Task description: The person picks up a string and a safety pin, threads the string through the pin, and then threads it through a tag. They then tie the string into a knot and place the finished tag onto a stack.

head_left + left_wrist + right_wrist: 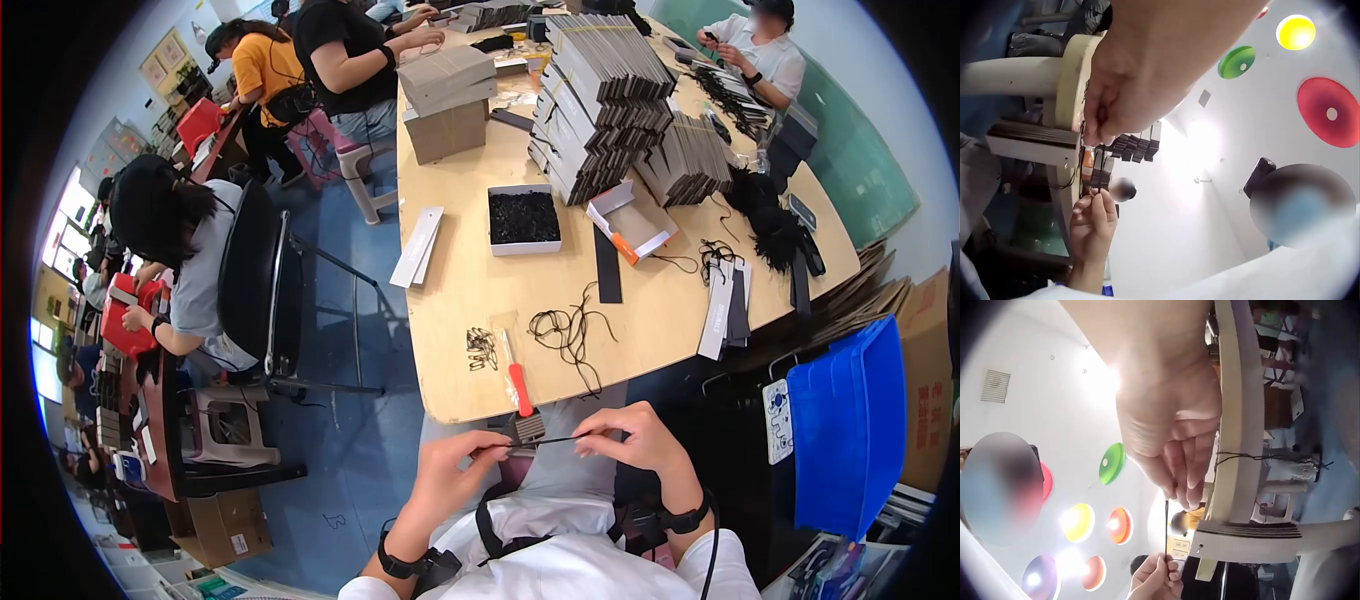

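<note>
Between my two hands a short black cord (548,441) is stretched straight, above my lap near the table's front edge. My left hand (455,472) pinches one end between thumb and forefinger. The other end is pinched by my right hand (640,440), palm facing inward. In the right wrist view the cord (1167,526) runs taut from the right fingertips to the left hand (1157,578). Just beyond the cord lies a small stack of grey tags (528,426), which shows edge-on in the left wrist view as a thick stack (1035,145).
On the table (450,390) lie loose black cords (568,335), a pile of small metal clips (481,349) and a red-handled tool (518,390). Behind them stand a white box of black bits (524,220) and tall tag stacks (600,110). A blue bin (850,430) is at right.
</note>
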{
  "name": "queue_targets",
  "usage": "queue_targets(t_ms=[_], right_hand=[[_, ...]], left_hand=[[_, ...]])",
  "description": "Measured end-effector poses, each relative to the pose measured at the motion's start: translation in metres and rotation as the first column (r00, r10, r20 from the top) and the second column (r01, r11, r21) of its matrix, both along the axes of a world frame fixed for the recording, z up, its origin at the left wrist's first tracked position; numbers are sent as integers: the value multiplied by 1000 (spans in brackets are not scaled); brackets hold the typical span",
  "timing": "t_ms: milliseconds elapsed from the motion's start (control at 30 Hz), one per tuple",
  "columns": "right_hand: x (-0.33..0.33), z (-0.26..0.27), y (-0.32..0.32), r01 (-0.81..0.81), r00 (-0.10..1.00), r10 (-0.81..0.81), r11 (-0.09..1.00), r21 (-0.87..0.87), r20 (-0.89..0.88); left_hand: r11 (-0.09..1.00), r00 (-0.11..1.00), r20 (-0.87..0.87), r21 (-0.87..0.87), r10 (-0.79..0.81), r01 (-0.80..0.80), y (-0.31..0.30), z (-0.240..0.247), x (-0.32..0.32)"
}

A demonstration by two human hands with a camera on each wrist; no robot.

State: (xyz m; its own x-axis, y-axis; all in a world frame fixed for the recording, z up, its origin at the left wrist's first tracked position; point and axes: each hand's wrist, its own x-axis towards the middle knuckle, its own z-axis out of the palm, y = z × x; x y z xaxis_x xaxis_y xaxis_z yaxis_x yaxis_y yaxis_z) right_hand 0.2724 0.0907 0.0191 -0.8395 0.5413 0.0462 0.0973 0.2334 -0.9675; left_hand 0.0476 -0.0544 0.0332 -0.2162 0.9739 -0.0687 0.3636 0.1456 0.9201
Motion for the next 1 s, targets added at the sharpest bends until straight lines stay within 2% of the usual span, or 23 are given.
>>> queue_targets(t_ms=[67, 167, 200, 333, 400, 633, 700, 733, 800, 1000], right_hand=[[11, -6, -3, 55, 998, -55, 998, -17, 1], [28, -20, -10, 158, 987, -159, 986, -58, -6], [34, -26, -12, 213, 977, -214, 971, -105, -1], [49, -45, -17, 325, 942, -335, 920, -219, -8], [51, -55, -17, 349, 931, -365, 902, -255, -17], [37, -98, -9, 383, 917, -400, 864, -326, 18], [33, -121, -6, 388, 917, -396, 865, -319, 42], [31, -131, -5, 358, 932, -354, 872, -333, 76], [28, -140, -9, 322, 947, -296, 876, -358, 125], [25, -143, -13, 303, 953, -265, 877, -373, 150]], left_hand=[[999, 991, 134, 18, 30, -32, -8, -11, 11], [999, 995, 85, 19, 48, -50, -14, -31, 28], [997, 984, 162, 37, 67, -74, -13, -40, 32], [990, 984, 147, 82, 98, -111, -14, -44, 48], [972, 984, -54, 174, 172, -161, -14, -45, 54], [922, 943, -191, 330, 273, -200, -8, -57, 61], [873, 863, -346, 450, 367, -190, -6, -59, 59], [871, 862, -348, 454, 368, -189, -5, -59, 58], [856, 801, -464, 503, 380, -115, -5, -57, 53], [856, 698, -593, 514, 402, -55, -5, -54, 51]])
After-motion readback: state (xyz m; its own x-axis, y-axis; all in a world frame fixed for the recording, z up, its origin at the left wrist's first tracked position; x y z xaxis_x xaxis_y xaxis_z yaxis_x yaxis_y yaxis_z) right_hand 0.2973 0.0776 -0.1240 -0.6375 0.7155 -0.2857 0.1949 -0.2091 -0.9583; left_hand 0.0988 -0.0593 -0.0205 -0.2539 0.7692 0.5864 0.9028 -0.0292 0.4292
